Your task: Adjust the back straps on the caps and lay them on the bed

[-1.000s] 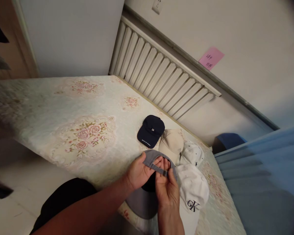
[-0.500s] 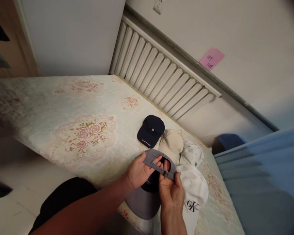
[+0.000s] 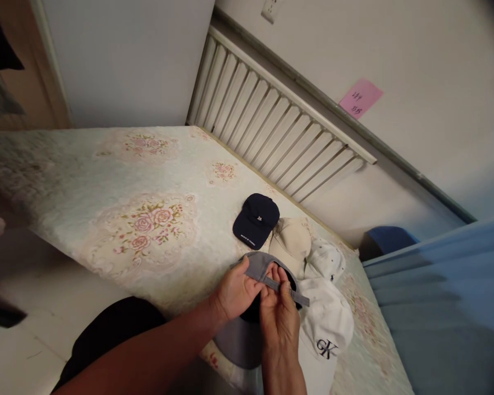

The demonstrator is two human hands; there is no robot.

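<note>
Clamping one gray cap (image 3: 256,265) in left grip (image 3: 236,291), right grip (image 3: 279,317), two white caps (image 3: 327,312) nearby

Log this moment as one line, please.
left hand: holding gray cap | right hand: pinching its strap | strap end: jutting out | nearby: navy cap, beige cap, two white caps

Left fingers (image 3: 242,267) hold a gray cap (image 3: 242,341) by its rear edge while right fingers (image 3: 287,295) pinch its strap (image 3: 299,298).
</note>
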